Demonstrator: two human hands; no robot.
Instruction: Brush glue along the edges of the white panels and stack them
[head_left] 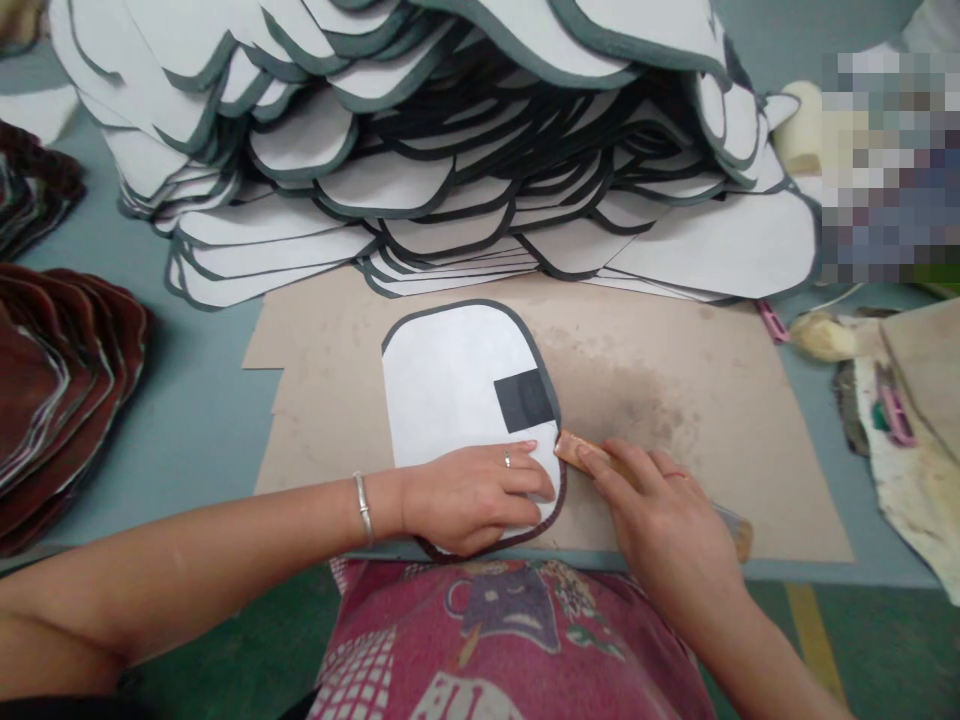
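A white rounded piece (450,385) with a dark folded border and a dark square patch (525,398) lies on a brown cardboard sheet (675,400). My left hand (472,495) lies flat on its near part, fingers stretched out, pressing it down. My right hand (660,510) grips a brush-like wooden tool (574,447), index finger along it. The tool's tip touches the piece's right edge.
A tall heap of the same white dark-edged pieces (420,130) fills the back of the table. Dark red pieces (60,370) are stacked at the left. At the right lie a stained cloth (907,470), a pink clip (896,415) and a cream roll (799,125).
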